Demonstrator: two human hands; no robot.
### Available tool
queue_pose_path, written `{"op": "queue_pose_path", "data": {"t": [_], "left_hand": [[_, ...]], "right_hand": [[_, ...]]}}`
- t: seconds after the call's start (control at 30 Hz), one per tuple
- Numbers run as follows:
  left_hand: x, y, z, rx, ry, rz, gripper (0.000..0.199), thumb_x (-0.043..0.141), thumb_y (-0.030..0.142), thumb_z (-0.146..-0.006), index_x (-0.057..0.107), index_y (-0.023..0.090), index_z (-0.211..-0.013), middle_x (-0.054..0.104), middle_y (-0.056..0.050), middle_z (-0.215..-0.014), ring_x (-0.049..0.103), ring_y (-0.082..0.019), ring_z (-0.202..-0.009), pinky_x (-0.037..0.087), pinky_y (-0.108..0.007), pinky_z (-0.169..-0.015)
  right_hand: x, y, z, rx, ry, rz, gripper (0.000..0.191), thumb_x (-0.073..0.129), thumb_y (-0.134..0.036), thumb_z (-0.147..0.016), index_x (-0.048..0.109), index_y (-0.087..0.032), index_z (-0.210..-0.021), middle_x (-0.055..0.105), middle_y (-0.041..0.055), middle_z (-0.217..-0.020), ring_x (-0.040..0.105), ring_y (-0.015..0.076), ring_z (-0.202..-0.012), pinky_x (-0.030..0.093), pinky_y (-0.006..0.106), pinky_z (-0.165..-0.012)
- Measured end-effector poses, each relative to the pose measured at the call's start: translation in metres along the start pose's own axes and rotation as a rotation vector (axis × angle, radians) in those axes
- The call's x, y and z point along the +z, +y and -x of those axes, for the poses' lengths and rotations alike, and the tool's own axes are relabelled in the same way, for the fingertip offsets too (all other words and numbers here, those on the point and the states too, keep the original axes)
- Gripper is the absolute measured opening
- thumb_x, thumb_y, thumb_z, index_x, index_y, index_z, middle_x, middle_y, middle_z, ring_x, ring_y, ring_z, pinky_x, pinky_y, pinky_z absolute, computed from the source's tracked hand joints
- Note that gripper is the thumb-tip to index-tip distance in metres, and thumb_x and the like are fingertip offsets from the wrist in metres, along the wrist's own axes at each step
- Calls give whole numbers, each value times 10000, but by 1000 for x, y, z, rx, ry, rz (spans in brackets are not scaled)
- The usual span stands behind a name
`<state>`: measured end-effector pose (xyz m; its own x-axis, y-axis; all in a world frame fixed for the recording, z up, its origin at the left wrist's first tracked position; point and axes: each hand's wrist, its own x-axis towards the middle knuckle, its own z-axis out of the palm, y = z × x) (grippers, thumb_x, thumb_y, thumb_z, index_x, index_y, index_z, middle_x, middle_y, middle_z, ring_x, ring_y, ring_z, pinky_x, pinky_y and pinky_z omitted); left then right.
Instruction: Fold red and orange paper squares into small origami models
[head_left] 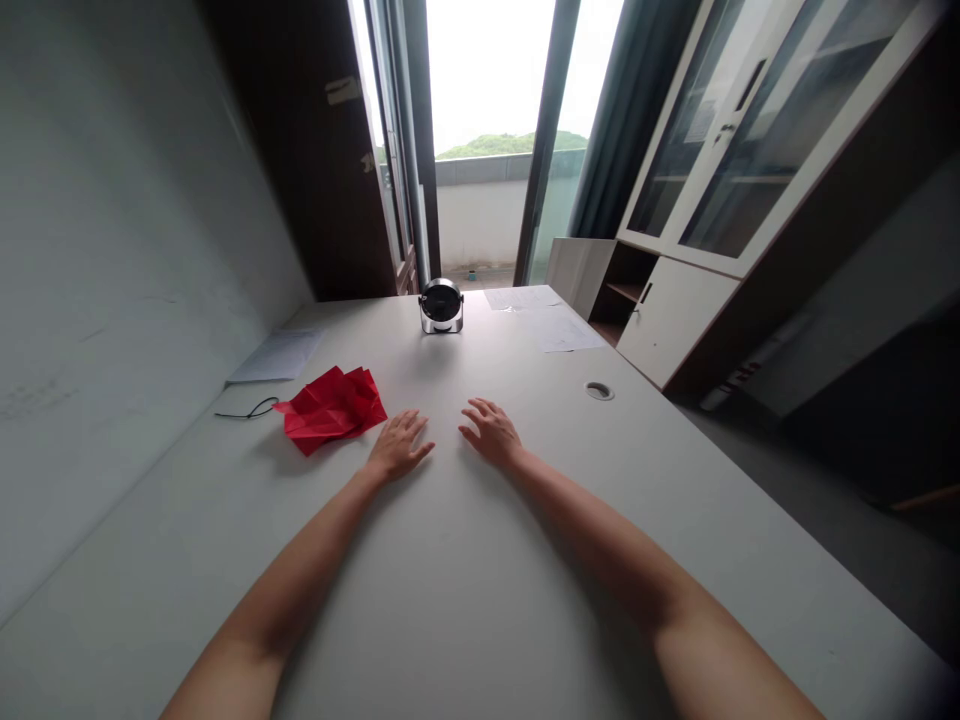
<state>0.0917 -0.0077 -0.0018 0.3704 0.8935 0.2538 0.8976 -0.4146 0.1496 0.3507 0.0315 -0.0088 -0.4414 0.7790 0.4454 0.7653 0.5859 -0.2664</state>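
Both of my arms reach forward over a white table point(450, 560). My left hand point(397, 446) rests palm down on it, fingers apart and holding nothing. Close beside its fingers, to the left, lies a creased sheet of red paper point(334, 408) with raised folds. My right hand point(491, 432) is a short gap away on the right, also with fingers spread and nothing in it. Beyond the hands, toward the far edge, stands a small round black and silver device point(442, 306) on a bracket stand; its kind is unclear.
A thin black cord point(251, 411) and white papers point(276, 355) lie at the left by the wall. More sheets point(566, 328) lie far right. A round cable hole point(599, 391) sits near the right edge. A cabinet point(675, 310) stands beyond, one lower door open.
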Motion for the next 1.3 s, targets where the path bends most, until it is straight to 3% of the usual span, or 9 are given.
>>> {"op": "queue_pose_path", "data": {"t": [0.17, 0.4, 0.53, 0.73, 1.0, 1.3], "left_hand": [[3, -3, -1, 29, -38, 10, 649, 380, 629, -929, 411, 261, -1463, 296, -94, -1586, 255, -299, -1456, 225, -524, -1179], [8, -7, -3, -3, -159, -10, 748, 343, 706, -902, 303, 294, -1525, 169, -67, -1634, 137, -297, -1502, 168, -516, -1193], [8, -8, -3, -7, -166, -11, 752, 330, 706, -906, 259, 307, -1541, 121, -53, -1644, 93, -290, -1511, 126, -515, -1201], [7, -5, 0, -15, -107, 12, 749, 351, 702, -902, 283, 304, -1534, 155, -52, -1638, 102, -284, -1509, 128, -500, -1204], [9, -12, -1, -179, -107, 5, 784, 324, 732, -888, 347, 256, -1510, 253, -102, -1607, 214, -319, -1478, 176, -512, -1183], [-7, -2, 9, 6, -64, 9, 746, 380, 681, -904, 329, 263, -1519, 252, -80, -1608, 197, -290, -1484, 164, -485, -1204]], "right_hand": [[-5, -4, 8, -62, -71, 14, 491, 483, -499, -956, 557, -228, -1359, 435, 104, -1503, 343, 273, -1413, 318, 464, -1141], [-6, -10, 15, -46, -194, 36, 650, 410, -616, -947, 412, -254, -1487, 260, 87, -1601, 216, 280, -1481, 224, 471, -1186], [-9, -6, 14, -10, -251, 39, 725, 373, -671, -932, 328, -263, -1529, 187, 85, -1622, 149, 289, -1498, 177, 493, -1194], [-14, -6, 14, -14, -292, 41, 745, 356, -691, -927, 310, -264, -1536, 165, 89, -1626, 135, 294, -1501, 156, 498, -1196], [-15, -6, 16, -23, -313, 38, 717, 326, -671, -946, 311, -261, -1535, 201, 96, -1618, 155, 284, -1498, 172, 491, -1191], [-17, -9, 16, -77, -298, 46, 808, 389, -743, -882, 329, -263, -1529, 185, 93, -1621, 127, 302, -1501, 128, 499, -1203]]}}
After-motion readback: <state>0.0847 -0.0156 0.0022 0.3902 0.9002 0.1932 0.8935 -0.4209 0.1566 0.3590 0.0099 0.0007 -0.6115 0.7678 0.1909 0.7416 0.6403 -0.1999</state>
